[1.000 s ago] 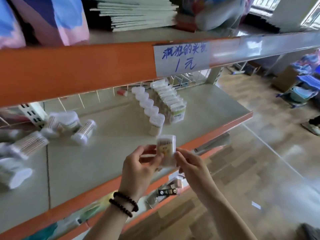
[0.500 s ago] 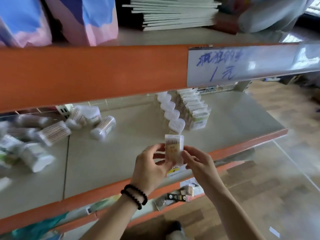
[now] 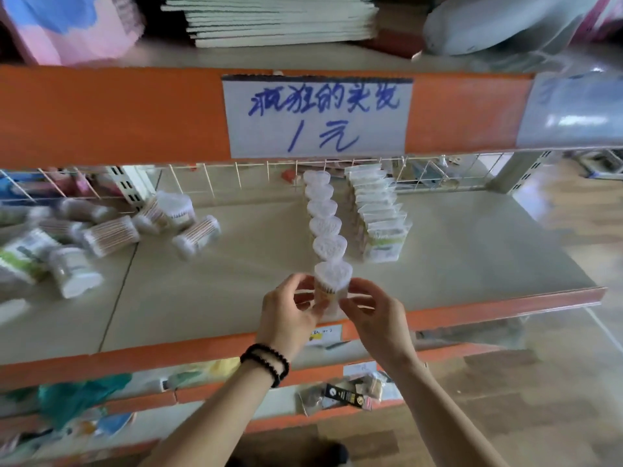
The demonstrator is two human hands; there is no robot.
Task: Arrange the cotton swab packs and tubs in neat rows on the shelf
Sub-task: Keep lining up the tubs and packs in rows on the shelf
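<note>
Both left hand (image 3: pixel 292 310) and right hand (image 3: pixel 372 310) pinching heart-lid tub (image 3: pixel 332 285) low on its sides: likely light, rigid, slick plastic, tippy.

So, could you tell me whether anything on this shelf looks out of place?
Yes: on the left, several cotton swab tubs lie toppled and scattered at odd angles, unlike the upright row of heart-lidded tubs and the row of packs beside it.
</note>
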